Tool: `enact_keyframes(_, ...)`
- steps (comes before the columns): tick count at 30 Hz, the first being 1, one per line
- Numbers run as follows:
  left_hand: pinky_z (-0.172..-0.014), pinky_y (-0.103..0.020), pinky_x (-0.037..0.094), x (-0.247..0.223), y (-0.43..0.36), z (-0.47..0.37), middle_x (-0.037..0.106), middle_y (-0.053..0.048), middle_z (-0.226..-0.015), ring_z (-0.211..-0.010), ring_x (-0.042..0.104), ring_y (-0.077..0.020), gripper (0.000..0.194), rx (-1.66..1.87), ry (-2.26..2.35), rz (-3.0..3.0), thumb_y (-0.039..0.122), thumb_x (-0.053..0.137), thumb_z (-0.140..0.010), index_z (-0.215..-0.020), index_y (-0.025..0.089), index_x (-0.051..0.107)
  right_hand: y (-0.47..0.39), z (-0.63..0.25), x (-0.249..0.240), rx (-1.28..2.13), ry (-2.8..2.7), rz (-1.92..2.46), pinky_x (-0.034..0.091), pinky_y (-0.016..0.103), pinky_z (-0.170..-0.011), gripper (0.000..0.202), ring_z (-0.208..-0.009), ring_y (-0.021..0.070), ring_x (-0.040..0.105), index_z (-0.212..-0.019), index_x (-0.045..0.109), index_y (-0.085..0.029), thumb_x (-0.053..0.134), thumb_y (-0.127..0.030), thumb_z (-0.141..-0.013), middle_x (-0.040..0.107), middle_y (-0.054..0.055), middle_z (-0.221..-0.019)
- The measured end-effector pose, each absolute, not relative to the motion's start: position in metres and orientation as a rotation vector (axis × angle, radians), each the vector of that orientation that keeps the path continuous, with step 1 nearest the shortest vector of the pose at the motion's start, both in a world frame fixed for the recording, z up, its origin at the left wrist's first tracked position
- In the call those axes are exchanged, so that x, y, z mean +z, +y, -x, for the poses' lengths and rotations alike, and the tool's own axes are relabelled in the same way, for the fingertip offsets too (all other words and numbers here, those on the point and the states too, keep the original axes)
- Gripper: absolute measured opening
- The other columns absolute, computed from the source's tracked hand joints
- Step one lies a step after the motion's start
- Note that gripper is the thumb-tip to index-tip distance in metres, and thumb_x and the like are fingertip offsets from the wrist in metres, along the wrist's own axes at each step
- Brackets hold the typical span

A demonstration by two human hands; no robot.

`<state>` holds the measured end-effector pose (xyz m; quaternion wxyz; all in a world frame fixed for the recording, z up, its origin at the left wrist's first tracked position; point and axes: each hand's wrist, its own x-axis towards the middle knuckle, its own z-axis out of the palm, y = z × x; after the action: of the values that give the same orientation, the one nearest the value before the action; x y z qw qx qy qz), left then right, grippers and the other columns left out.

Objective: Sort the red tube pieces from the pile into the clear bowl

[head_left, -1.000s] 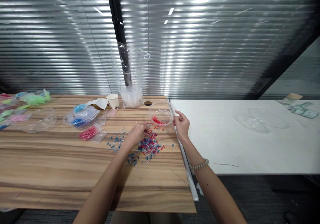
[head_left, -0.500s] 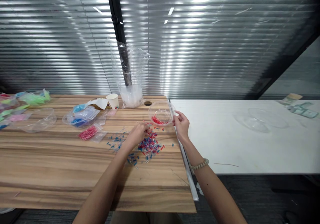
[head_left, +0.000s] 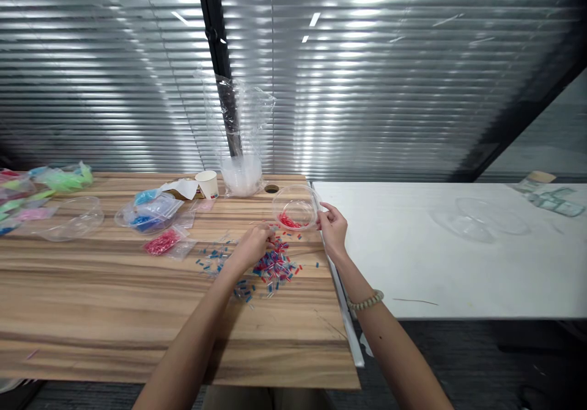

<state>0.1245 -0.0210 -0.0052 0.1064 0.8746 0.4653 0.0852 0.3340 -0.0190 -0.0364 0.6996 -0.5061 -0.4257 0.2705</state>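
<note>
A pile of small red, blue and clear tube-like pieces (head_left: pixel 275 267) lies loose on the wooden table. My left hand (head_left: pixel 252 246) is at the pile's far left side, its fingers curled down and pinched together; what is between the fingertips is hidden. Just beyond the pile, a round clear plastic bowl (head_left: pixel 296 191) holds red pieces (head_left: pixel 288 220) at its near side. My right hand (head_left: pixel 333 228) grips the right rim of this bowl between thumb and fingers. Blue pieces (head_left: pixel 243 289) are scattered to the left and front of the pile.
A bag of pink-red pieces (head_left: pixel 162 242), a clear bowl with blue contents (head_left: pixel 145 222) and a paper cup (head_left: pixel 208 184) stand to the left. Behind is a clear bag with white contents (head_left: pixel 241 175). A white table (head_left: pixel 394 245) adjoins on the right, bearing clear lids (head_left: pixel 477 217).
Both hands and the bowl stay almost where they were. My left fingers have shifted only very slightly at the pile.
</note>
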Motion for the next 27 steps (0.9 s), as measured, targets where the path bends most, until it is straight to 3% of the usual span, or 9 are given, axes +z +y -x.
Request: enact_keyframes(27,-0.07,-0.026,0.038,-0.0071,-0.0216,-0.124,0.062,-0.008,-0.086,-0.083,0.055,-0.0188,0.011,0.246,1.377,-2.6,0.011,0.051,-0.078,-0.075,0.015,0.061,-0.0201,-0.333,-0.0348,0.611,-0.972,1.154,0.041,0.024,-0.047,0.034,-0.043,0.0098,0.046,-0.099,0.06,-0.014,0.056,-0.031,-0.07,0.052,-0.007,-0.051)
